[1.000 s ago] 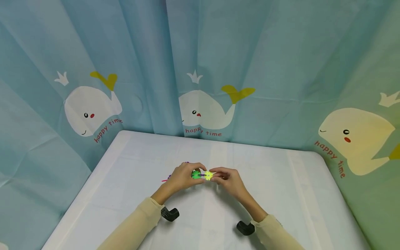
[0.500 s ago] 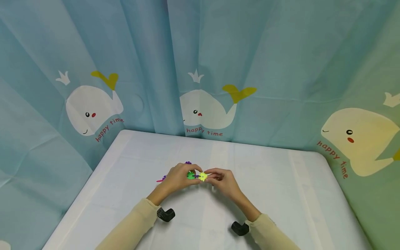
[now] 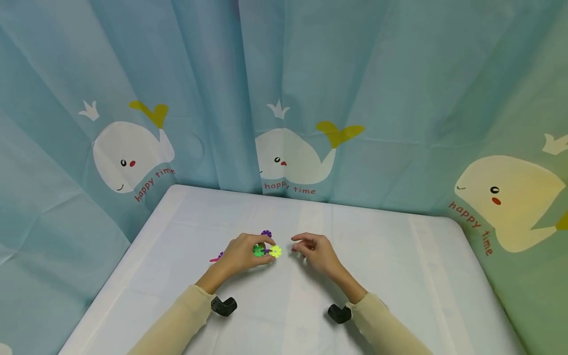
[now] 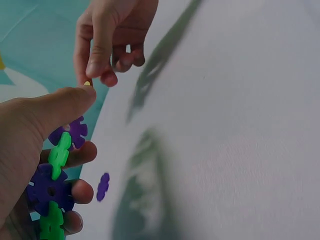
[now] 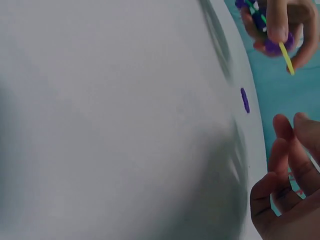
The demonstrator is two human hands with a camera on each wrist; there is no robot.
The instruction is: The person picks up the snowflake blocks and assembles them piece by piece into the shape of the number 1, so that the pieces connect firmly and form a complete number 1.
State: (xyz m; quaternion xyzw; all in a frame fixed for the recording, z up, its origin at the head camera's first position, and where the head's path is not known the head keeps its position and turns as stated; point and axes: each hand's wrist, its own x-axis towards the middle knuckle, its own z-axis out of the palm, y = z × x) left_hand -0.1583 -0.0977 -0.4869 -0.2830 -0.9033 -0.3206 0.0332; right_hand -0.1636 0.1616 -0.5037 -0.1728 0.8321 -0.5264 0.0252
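Observation:
My left hand (image 3: 241,255) grips a chain of notched snowflake discs over the table. A yellow disc (image 3: 275,251) forms the chain's right end, between thumb and fingertips. Beside it sit a small purple link and a green disc (image 3: 258,250). More purple discs (image 4: 50,190) and green discs (image 4: 60,152) run along the palm in the left wrist view. A pink piece (image 3: 214,260) sticks out behind the wrist, the part between hidden by the hand. To the right, my right hand (image 3: 314,251) hovers apart from the chain, fingers loosely bent, holding nothing.
A single purple disc (image 3: 266,233) lies on the white table (image 3: 381,276) just beyond the left hand. A blue curtain (image 3: 399,98) with whale prints hangs along the table's back edge. Black wrist devices (image 3: 224,306) stick out from both sleeves.
My right hand has let go of the yellow disc and now stands apart from it. The left hand has moved left with the chain, uncovering the purple disc on the table.

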